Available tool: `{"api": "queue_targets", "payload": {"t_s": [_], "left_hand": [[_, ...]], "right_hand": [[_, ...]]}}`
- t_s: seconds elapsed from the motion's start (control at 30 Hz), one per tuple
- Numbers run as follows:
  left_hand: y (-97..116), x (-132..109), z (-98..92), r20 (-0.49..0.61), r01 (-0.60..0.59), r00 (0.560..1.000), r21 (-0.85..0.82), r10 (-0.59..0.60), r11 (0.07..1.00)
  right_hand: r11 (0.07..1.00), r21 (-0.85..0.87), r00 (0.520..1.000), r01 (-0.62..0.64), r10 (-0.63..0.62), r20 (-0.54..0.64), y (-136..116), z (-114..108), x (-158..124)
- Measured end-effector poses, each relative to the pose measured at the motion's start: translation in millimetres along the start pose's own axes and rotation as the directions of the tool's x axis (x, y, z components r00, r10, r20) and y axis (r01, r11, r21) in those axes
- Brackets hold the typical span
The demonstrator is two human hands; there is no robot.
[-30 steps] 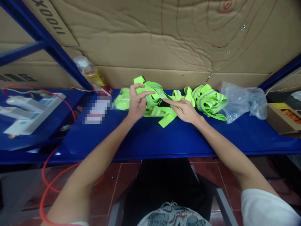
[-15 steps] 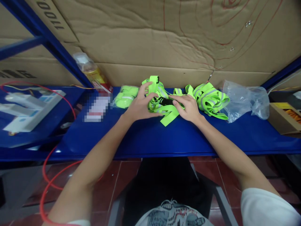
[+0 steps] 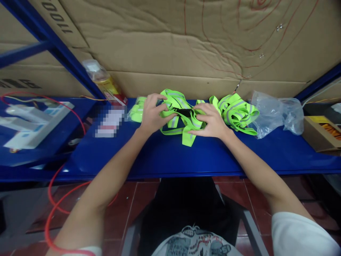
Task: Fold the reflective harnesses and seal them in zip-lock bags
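A neon-green reflective strap (image 3: 174,96) with grey stripes lies in loose loops on the blue shelf, a black piece (image 3: 182,112) in its middle. My left hand (image 3: 152,113) has its fingers curled on the left loops of the strap. On the right side, my right hand (image 3: 211,121) pinches another part of it between thumb and fingers. One flat end hangs toward the shelf's front edge. Right of my right hand sits a bundle of similar green straps (image 3: 237,113). Partly behind my left hand is a clear bag with folded green straps (image 3: 137,111).
A crumpled clear plastic bag (image 3: 269,113) and an open cardboard box (image 3: 321,133) stand at the right. Back left is a bottle (image 3: 102,80), with a blurred-out label nearby. A red hose (image 3: 49,220) hangs at the left. Cardboard (image 3: 149,46) walls the back.
The upright strap loop at my left hand has come down, and the loops are spread wider. My left hand moved slightly left; my right hand's fingers now curl on the strap.
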State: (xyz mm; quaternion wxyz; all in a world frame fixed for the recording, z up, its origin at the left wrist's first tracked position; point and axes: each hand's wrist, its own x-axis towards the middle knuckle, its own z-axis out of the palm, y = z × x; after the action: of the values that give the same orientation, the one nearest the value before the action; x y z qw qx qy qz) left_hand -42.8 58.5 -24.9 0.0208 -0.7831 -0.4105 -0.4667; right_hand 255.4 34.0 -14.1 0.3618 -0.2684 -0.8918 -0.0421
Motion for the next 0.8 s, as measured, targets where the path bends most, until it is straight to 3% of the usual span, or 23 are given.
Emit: {"api": "queue_targets", "payload": {"t_s": [0.1,0.2,0.33,0.47,0.57,0.63,0.7,0.77,0.8], "left_hand": [[-6.4,-1.7,3.9,0.019,0.02,1.0,-0.036,-0.019,0.999],[-7.6,-0.4,3.7,0.036,0.005,0.999,-0.048,-0.003,0.999],[10.8,4.1,-10.5,0.094,-0.085,0.991,-0.055,0.09,0.995],[53.7,2.2,-50.2,0.224,-0.093,0.97,-0.011,0.093,0.996],[89.9,-3.2,-95.3,0.461,-0.112,0.88,-0.04,0.117,0.993],[111.8,-6.0,-127.7,0.533,-0.104,0.833,-0.114,0.149,0.988],[131.6,-8.1,-158.8,0.598,-0.075,0.779,-0.207,0.187,0.975],[149.3,-11.5,-186.9,0.581,-0.069,0.782,-0.281,0.227,0.957],[157.1,-14.1,-199.3,0.556,-0.086,0.789,-0.321,0.261,0.943]], "right_hand": [[0.998,0.052,0.999,0.031,-0.032,0.022,-1.5,6.3,1.0],[0.996,0.081,0.999,-0.044,0.042,0.023,-2.7,4.0,3.2],[0.987,0.077,0.99,-0.139,0.14,-0.006,-2.1,-9.0,3.7],[0.984,0.034,0.969,-0.173,0.176,-0.171,-10.2,-30.2,-4.0],[0.987,0.026,0.962,-0.156,0.157,-0.225,-33.4,-61.6,-12.5],[0.991,0.052,0.981,-0.12,0.127,-0.148,-57.2,-92.3,-17.2],[0.988,0.123,0.995,-0.095,0.093,0.017,-84.8,-128.2,-20.1],[0.966,0.224,0.972,-0.128,0.077,0.224,-113.2,-165.1,-21.3],[0.944,0.288,0.934,-0.158,0.048,0.355,-126.6,-182.5,-21.2]]}}
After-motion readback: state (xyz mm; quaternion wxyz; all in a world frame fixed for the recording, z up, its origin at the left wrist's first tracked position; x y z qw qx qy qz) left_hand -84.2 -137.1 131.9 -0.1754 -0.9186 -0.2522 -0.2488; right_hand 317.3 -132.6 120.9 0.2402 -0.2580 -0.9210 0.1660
